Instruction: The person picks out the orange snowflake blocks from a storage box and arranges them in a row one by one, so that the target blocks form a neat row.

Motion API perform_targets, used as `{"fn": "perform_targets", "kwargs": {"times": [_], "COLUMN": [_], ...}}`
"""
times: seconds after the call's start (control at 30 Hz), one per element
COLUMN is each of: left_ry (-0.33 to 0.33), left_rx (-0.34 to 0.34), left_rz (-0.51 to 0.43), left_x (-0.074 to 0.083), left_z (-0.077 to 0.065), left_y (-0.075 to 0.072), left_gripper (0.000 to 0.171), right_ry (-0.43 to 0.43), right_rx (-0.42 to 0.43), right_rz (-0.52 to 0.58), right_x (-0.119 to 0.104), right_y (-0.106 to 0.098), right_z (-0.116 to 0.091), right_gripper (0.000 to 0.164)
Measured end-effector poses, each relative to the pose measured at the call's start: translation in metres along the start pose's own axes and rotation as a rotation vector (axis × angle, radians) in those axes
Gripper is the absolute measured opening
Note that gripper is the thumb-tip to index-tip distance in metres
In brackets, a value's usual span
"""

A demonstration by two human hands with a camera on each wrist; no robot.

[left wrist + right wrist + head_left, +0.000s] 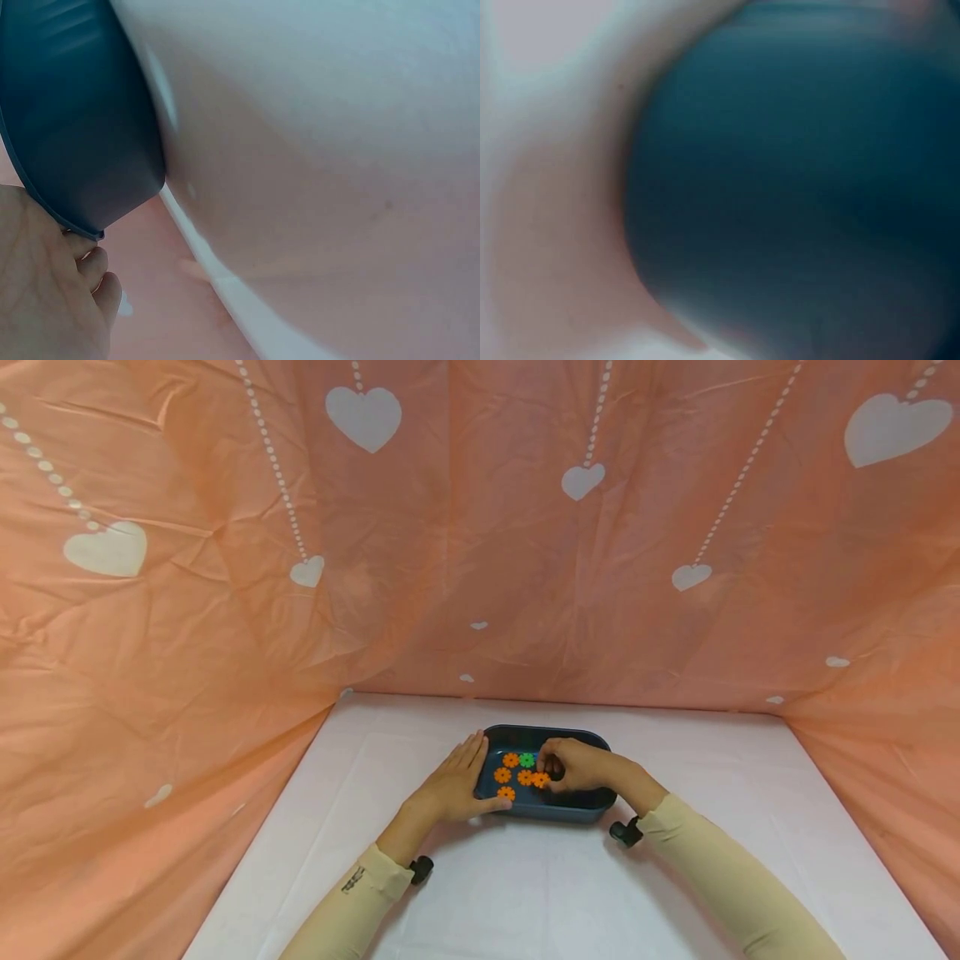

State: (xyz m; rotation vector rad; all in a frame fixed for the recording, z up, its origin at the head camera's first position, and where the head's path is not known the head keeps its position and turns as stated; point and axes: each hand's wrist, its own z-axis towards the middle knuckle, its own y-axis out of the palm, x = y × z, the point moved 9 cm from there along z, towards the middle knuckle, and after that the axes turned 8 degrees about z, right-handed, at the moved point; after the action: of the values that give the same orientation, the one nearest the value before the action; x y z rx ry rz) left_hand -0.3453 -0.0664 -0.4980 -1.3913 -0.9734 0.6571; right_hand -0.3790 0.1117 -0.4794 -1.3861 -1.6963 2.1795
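A dark blue rectangular tray (558, 812) sits on the white table with several small flower-shaped plastic discs in it. My left hand (455, 785) rests along its left end, fingers straight over the rim and thumb across the front left corner. In the left wrist view, fingertips touch the edge of the tray (82, 112). Inside the tray's right half, my right hand (581, 766) has curled fingers and pinches an orange disc (541, 780). A green disc (527, 760) lies behind, and another orange disc (502, 775) lies further left.
White cloth covers the table (525, 893). A peach curtain (480, 568) with white hearts hangs behind and on both sides. Small black wrist cameras sit at the left cuff (386, 870) and right cuff (663, 817). The right wrist view is blurred, mostly filled by the tray (780, 187).
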Motion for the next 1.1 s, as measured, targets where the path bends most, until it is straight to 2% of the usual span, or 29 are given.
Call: {"fn": "perform_targets", "kwargs": {"times": [0.57,1.1], "left_ry": [0.005,0.009], "left_rx": [0.016,0.015], "left_rz": [-0.010,-0.021], "left_x": [0.000,0.000], "left_z": [-0.001,0.000], "left_y": [0.000,-0.001], "left_gripper": [0.123,0.123], "right_ry": [-0.013,0.016], "right_rx": [0.131,0.264], "right_rz": [0.000,0.003], "right_x": [-0.001,0.016], "right_y": [-0.044,-0.072], "right_z": [-0.037,-0.077], "right_gripper": [0.023,0.024]}}
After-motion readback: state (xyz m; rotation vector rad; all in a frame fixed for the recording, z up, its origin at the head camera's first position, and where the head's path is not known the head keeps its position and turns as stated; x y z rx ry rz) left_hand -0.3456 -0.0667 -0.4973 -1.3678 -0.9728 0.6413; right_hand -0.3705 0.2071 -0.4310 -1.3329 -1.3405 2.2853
